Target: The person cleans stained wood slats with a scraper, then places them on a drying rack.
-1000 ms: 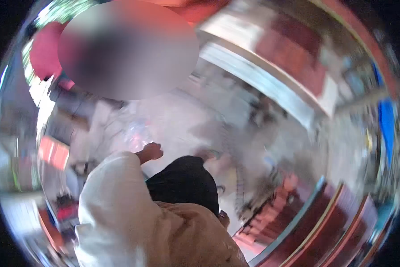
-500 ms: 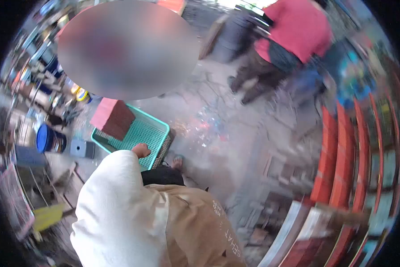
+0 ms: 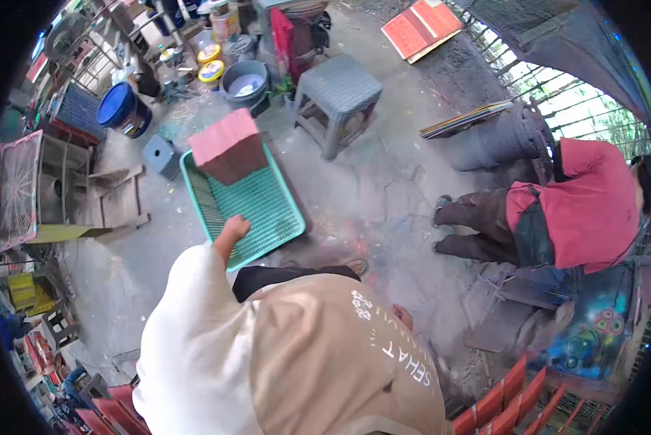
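My left hand (image 3: 236, 228) hangs over the near left part of a green plastic basket (image 3: 296, 210), its fingers curled in and nothing showing from them. The basket stands on the floor, with a pink-topped block with brown sides (image 3: 231, 148) in its far end. My right hand (image 3: 403, 316) barely shows beyond the front of my beige shirt; its fingers are mostly hidden by the shirt.
A grey stool (image 3: 338, 87) stands past the basket. Left of it are a grey box with a hole (image 3: 161, 156), a blue-lidded bucket (image 3: 125, 109) and a wooden frame (image 3: 115, 199). At right a person in red (image 3: 579, 206) bends over; red slats (image 3: 510, 399) stand near me.
My view has swung to the right, bringing the stool and the whole bending person into sight. My left hand stays over the basket, and the right hand now shows a little.
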`<state>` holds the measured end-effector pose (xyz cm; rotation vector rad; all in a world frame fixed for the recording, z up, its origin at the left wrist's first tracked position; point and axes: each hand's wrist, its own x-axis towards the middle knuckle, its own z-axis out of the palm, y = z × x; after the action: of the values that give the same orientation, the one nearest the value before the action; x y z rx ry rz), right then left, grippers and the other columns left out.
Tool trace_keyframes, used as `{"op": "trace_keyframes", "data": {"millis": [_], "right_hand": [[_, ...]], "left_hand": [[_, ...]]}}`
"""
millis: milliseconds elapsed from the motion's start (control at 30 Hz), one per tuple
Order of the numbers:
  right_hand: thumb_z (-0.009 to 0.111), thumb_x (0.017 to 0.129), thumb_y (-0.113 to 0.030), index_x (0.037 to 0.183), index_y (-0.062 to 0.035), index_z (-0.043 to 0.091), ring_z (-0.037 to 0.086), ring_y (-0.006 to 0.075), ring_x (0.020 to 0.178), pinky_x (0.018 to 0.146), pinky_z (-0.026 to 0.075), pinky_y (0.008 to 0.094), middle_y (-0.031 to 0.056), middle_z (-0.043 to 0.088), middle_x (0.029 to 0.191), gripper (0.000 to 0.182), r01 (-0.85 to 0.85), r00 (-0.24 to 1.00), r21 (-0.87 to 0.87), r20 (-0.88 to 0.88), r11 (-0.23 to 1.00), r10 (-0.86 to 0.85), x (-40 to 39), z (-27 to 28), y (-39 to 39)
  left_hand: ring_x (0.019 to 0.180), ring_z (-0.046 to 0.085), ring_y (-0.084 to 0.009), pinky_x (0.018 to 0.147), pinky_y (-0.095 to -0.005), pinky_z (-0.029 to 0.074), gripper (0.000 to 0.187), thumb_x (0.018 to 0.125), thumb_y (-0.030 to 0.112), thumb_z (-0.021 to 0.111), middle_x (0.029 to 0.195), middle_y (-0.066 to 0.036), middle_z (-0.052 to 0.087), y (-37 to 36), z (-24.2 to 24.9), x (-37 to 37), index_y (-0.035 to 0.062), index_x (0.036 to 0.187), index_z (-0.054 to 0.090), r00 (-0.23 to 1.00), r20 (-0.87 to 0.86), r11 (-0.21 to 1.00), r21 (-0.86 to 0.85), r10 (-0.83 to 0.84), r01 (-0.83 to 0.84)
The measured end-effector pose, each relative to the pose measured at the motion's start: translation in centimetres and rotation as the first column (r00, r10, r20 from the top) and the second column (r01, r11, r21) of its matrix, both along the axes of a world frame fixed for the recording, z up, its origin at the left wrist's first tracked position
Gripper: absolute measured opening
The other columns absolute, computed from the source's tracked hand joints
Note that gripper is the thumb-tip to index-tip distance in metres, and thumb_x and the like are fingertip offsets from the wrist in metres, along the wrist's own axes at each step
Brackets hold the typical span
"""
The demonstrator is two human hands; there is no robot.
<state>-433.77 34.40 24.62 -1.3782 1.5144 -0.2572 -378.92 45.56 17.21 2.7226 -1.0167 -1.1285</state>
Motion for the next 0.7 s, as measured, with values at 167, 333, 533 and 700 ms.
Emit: {"op": "trace_keyframes", "data": {"millis": [167,333,533,700], "right_hand": [[0.053,0.080,-0.018,0.103,-0.0027,0.059,0.062,0.0256,0.084,0.075,0.048,0.0336,0.0159,0.063,0.090,0.028,-0.381,0.880,-0.030,-0.320,0.924,0.352,2.2,0.7,-20.3],[0.052,0.078,-0.018,0.100,-0.0047,0.061,0.060,0.0300,0.088,0.078,0.047,0.0358,0.0173,0.062,0.093,0.027,-0.542,0.818,-0.166,-0.330,0.824,0.471,12.6,3.0,-37.2],[0.053,0.077,-0.019,0.100,-0.0053,0.062,0.058,0.0304,0.092,0.082,0.045,0.0365,0.0165,0.061,0.098,0.028,-0.772,0.634,-0.254,-0.362,0.582,0.683,30.7,-3.4,-54.5],[0.053,0.076,-0.020,0.099,-0.0061,0.063,0.057,0.0328,0.093,0.083,0.044,0.0389,0.0172,0.061,0.098,0.028,-0.921,0.388,-0.122,-0.378,0.370,0.841,36.9,-3.4,-64.3]], "left_hand": [[0.082,0.058,-0.0385,0.070,-0.0495,0.046,0.030,0.080,0.029,0.042,0.087,-0.022,0.059,3.7,-6.8,-6.1,0.0060,0.078,0.062,0.978,0.145,0.987,-0.031,-0.151,0.157],[0.089,0.054,-0.0412,0.078,-0.0490,0.042,0.032,0.079,0.029,0.040,0.096,-0.023,0.057,-0.8,-8.1,-8.6,0.0065,0.089,0.061,0.975,-0.039,0.974,0.063,0.219,-0.216],[0.100,0.051,-0.0430,0.086,-0.0501,0.040,0.037,0.078,0.027,0.039,0.104,-0.024,0.056,-7.2,-13.4,-10.8,0.0052,0.095,0.063,0.972,-0.045,0.937,0.278,0.231,-0.210],[0.088,0.059,-0.0342,0.076,-0.0431,0.046,0.028,0.076,0.021,0.045,0.097,-0.018,0.061,-26.3,-7.3,-4.9,0.0034,0.089,0.064,0.944,-0.072,0.910,-0.251,0.323,-0.330]]}}
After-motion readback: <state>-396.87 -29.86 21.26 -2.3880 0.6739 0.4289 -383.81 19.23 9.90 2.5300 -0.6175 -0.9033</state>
